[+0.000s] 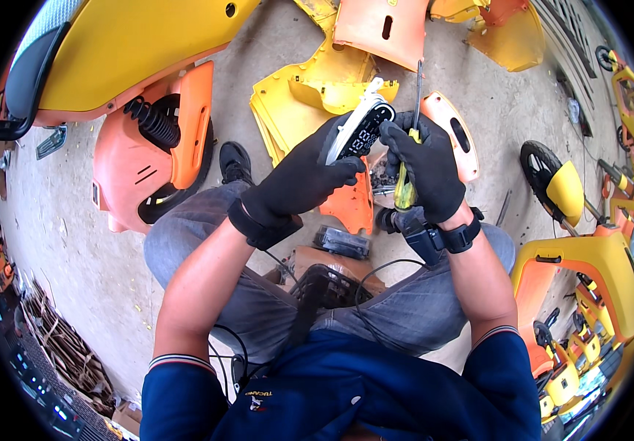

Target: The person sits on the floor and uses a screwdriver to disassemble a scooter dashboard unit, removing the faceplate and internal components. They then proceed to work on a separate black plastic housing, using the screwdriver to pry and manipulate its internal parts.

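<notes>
Between the thumb and fingers of my gloved left hand (296,180) is a slim display unit (362,134), white along its edge, with a black face and pale digits. It is tilted, its upper end pointing away to the right. My gloved right hand (437,173) is closed round a screwdriver (405,191) with a translucent yellow-green handle. The metal shaft stands out past the fingers, pointing away from me, to the right of the display unit. The right fingertips are close beside the unit; whether they touch it I cannot tell.
An orange and yellow scooter body (148,55) with a wheel and black spring stands at the left. Yellow panels (280,99) and an orange panel (379,29) lie ahead. A black wheel (540,173) and a yellow-orange shell (589,261) are at the right. Cables hang near my lap.
</notes>
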Tool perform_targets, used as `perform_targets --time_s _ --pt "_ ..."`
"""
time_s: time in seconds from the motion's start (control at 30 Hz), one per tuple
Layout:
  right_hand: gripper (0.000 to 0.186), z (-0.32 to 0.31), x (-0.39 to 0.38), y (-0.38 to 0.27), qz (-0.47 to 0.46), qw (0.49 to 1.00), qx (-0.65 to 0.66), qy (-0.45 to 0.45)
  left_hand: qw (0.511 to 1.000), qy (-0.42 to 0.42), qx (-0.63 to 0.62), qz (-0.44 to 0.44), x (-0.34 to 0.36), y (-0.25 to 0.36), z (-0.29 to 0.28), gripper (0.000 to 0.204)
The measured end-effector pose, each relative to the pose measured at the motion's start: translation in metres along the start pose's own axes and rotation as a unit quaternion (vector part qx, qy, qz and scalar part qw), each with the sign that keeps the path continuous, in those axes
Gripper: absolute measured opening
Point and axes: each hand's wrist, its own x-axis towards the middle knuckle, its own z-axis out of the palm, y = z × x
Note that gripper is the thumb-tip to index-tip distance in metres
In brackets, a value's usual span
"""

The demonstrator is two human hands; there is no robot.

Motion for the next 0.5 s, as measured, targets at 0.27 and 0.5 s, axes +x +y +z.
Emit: perform_targets --time_s 0.27,0.5 --pt "0.017 -0.0016 0.002 0.0062 -0.02 1.0 -0.015 0.009 0.999 -0.003 0.017 0.043 0.0005 -0.0033 0.0006 0.06" --pt "0.017 -0.0005 0.002 0.0075 -0.03 0.999 -0.025 0.016 0.998 -0.003 0.022 0.051 -0.0008 -0.0038 0.002 0.06"
